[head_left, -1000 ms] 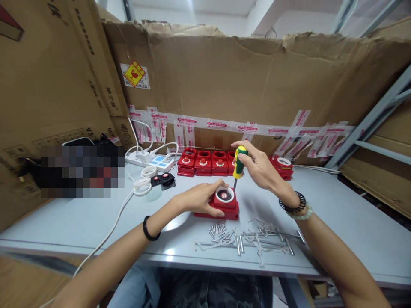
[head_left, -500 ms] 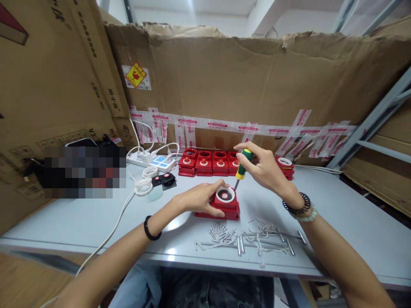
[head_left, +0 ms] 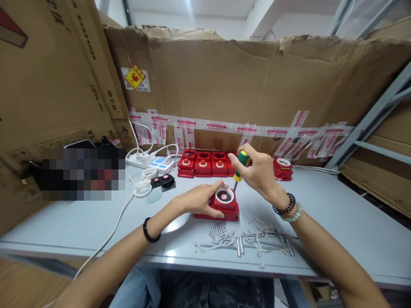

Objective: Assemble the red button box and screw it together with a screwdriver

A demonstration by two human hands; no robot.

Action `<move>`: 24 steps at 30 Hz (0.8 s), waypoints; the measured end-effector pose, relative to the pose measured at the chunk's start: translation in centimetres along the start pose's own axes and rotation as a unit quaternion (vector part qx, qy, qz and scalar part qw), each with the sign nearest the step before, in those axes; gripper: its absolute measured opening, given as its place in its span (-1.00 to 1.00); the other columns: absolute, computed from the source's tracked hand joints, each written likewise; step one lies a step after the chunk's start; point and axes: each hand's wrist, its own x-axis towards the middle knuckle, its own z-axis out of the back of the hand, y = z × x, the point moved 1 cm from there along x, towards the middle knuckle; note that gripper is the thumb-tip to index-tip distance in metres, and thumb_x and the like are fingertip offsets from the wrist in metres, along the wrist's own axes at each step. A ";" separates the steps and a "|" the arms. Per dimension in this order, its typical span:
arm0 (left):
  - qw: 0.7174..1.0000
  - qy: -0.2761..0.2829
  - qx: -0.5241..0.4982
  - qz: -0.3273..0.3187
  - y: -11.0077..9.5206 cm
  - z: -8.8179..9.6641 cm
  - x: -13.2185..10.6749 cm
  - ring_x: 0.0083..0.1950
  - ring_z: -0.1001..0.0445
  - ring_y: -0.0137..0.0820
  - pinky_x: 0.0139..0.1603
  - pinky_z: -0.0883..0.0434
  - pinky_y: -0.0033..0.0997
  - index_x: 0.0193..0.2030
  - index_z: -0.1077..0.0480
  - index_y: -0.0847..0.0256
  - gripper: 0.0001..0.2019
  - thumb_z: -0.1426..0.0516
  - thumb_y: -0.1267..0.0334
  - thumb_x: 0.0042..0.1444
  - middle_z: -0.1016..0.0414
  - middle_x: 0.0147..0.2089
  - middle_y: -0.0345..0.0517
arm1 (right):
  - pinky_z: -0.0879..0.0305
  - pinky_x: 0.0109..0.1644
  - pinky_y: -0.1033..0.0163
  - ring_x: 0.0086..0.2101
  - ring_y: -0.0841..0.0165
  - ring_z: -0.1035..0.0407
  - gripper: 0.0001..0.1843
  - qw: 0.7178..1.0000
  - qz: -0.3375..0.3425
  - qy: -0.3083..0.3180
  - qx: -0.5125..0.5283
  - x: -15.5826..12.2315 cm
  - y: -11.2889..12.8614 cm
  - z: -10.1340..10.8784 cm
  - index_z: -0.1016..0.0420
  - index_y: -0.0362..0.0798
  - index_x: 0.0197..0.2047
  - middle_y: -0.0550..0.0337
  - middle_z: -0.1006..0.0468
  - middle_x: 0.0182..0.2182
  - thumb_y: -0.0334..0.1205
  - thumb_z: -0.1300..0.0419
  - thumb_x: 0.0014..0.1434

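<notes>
Gripping the screwdriver in my right hand, fingers wrapped round the green-yellow handle, shaft angled down so the tip sits at the right rear corner of the red unit. Tip contact itself is too small to confirm. My left hand lies flat-curled over the unit's left side, thumb by the white ring on top, pinning it to the table; not clenched, just pressing.

Unit sits mid-table, just in front of me, with screws and loose metal pins scattered just beside its near edge. Row of similar red units stands behind by the cardboard wall, one more off to the right. Power strip and white cable to the left, well apart.

Step in hand, as I judge it: driving a screw into that corner. Next move likely calls for keeping the shaft in line with the screw, steady downward pressure while twisting, left hand stopping the unit from sliding.
</notes>
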 end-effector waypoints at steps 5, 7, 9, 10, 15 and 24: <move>1.000 -0.001 0.000 0.003 -0.1 0.1 0.0 0.12 -0.40 -0.09 0.02 -0.34 -0.22 0.08 -0.12 0.08 -0.38 -0.27 0.04 -0.09 -0.27 0.26 -0.01 | -0.18 -0.40 0.34 -0.51 0.46 -0.28 -0.79 0.976 0.032 0.154 0.153 0.1 0.2 0.7 -0.31 0.01 -0.08 0.28 -0.46 -0.42 -0.18 -0.03 0.22; 1.000 -0.002 -0.003 0.001 -0.2 0.1 0.0 0.10 -0.42 -0.10 0.01 -0.35 -0.23 0.09 -0.13 0.08 -0.38 -0.28 0.06 -0.09 -0.29 0.25 -0.01 | -0.17 -0.40 0.34 -0.52 0.46 -0.28 -0.77 0.975 0.030 0.164 0.146 0.2 0.0 0.9 -0.33 0.02 -0.07 0.28 -0.46 -0.43 -0.12 -0.04 0.23; 1.000 -0.002 -0.001 0.005 -0.2 0.1 0.0 0.09 -0.42 -0.10 0.00 -0.35 -0.24 0.09 -0.13 0.09 -0.37 -0.28 0.06 -0.10 -0.32 0.23 0.00 | -0.13 -0.43 0.32 -0.57 0.46 -0.23 -0.76 0.992 0.011 0.107 0.072 0.4 -0.4 0.7 -0.39 -0.01 -0.15 0.30 -0.41 -0.54 -0.05 -0.06 0.22; 1.000 -0.003 0.002 0.008 -0.2 0.1 0.0 0.09 -0.42 -0.09 0.00 -0.35 -0.24 0.09 -0.13 0.10 -0.36 -0.28 0.05 -0.10 -0.32 0.22 0.00 | -0.11 -0.44 0.31 -0.59 0.45 -0.21 -0.74 0.997 -0.002 0.072 0.025 0.5 -0.6 0.5 -0.40 -0.02 -0.20 0.31 -0.37 -0.58 -0.02 -0.07 0.20; 1.000 -0.002 0.006 0.015 -0.3 0.1 -0.1 0.06 -0.45 -0.10 -0.02 -0.37 -0.24 0.10 -0.13 0.09 -0.35 -0.28 0.05 -0.10 -0.35 0.19 0.00 | -0.14 -0.41 0.28 -0.54 0.40 -0.28 -0.74 0.995 -0.002 0.099 -0.001 0.6 -1.3 0.7 -0.31 0.00 -0.05 0.24 -0.46 -0.48 -0.14 0.00 0.21; 1.000 0.000 -0.003 0.017 -0.2 0.1 -0.1 0.13 -0.39 -0.08 0.04 -0.34 -0.23 0.08 -0.15 0.11 -0.37 -0.28 0.04 -0.11 -0.31 0.23 0.02 | 0.02 -0.50 0.28 -0.62 0.39 -0.18 -0.63 0.986 0.004 0.091 -0.139 1.1 -0.1 1.3 -0.37 -0.01 -0.32 0.27 -0.34 -0.66 0.15 -0.09 0.13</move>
